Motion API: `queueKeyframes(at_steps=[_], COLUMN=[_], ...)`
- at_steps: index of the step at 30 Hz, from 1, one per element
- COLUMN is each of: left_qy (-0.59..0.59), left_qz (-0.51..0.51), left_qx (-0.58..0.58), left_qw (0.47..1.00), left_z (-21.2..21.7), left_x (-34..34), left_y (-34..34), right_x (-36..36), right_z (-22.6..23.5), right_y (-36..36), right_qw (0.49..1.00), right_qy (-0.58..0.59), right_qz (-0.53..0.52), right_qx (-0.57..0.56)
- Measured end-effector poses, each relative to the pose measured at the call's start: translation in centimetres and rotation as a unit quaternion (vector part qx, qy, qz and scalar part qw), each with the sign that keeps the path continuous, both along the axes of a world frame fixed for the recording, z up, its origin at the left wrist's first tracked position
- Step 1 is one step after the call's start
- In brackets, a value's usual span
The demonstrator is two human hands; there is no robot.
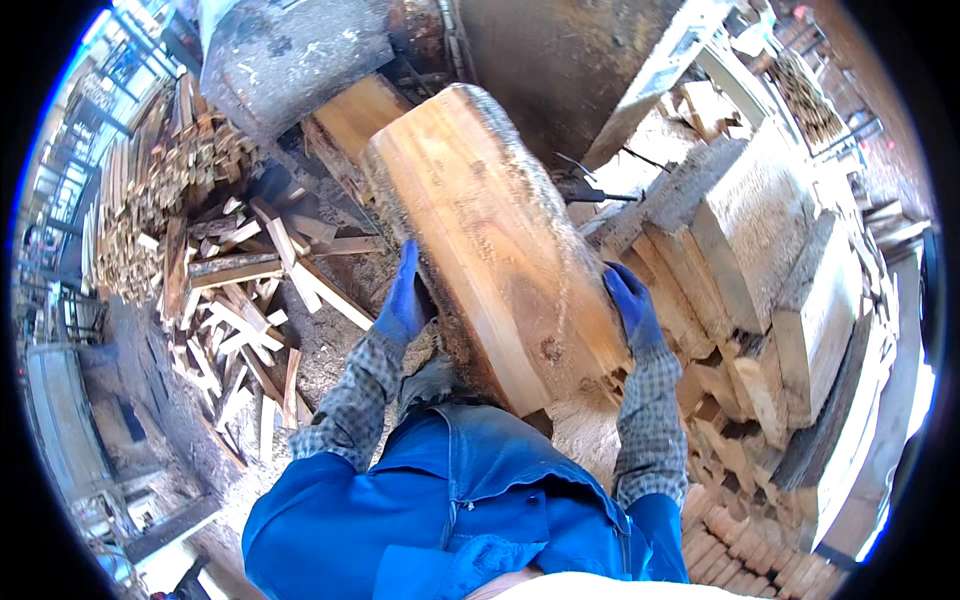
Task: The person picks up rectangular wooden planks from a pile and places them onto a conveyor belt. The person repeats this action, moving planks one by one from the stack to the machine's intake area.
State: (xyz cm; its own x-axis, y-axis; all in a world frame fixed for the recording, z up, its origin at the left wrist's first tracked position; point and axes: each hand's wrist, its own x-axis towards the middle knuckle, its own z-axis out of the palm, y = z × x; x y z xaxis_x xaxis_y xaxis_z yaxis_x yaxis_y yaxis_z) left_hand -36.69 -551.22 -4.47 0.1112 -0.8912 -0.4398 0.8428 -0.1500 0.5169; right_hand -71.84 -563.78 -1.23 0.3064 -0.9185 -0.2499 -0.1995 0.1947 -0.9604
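A thick wooden slab (500, 240) with rough bark along its sides stretches away from my body toward the machine. My left hand (404, 302), in a blue glove, grips its left edge near the close end. On the opposite edge my right hand (634, 306), gloved the same way, holds the slab at about the same distance from me. Parts of the fingers are hidden behind the wood. Another piece of timber (358, 118) lies just beyond the slab's far left corner. Sawdust is scattered over the slab's top face.
A grey metal housing (295, 65) and a large metal panel (560, 75) stand ahead. Loose offcuts (245, 325) litter the floor at left, below stacked wood strips (150, 190). Thick sawn slabs (755, 235) are piled close on the right. A metal lever (605, 196) juts beside the slab.
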Motion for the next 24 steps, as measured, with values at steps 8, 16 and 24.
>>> queueKeyframes(at_steps=[8, 16, 24], left_qy=[-0.433, -0.464, -0.766], left_qz=[0.028, 0.203, 0.195], left_qx=[0.104, -0.002, 0.081], left_qw=[0.895, 0.862, 0.607], left_z=[-9.8, -9.8, -12.0], left_x=[9.1, 15.7, 20.6], left_y=[3.3, -6.7, -13.4], right_x=[3.8, 5.0, 7.7], right_z=[-5.1, -7.5, -8.2], right_y=[-4.2, 7.5, 9.3], right_qw=[0.949, 0.842, 0.859], right_qy=[0.181, 0.348, 0.353], right_qz=[-0.015, -0.001, 0.000], right_qx=[-0.258, -0.412, -0.370])
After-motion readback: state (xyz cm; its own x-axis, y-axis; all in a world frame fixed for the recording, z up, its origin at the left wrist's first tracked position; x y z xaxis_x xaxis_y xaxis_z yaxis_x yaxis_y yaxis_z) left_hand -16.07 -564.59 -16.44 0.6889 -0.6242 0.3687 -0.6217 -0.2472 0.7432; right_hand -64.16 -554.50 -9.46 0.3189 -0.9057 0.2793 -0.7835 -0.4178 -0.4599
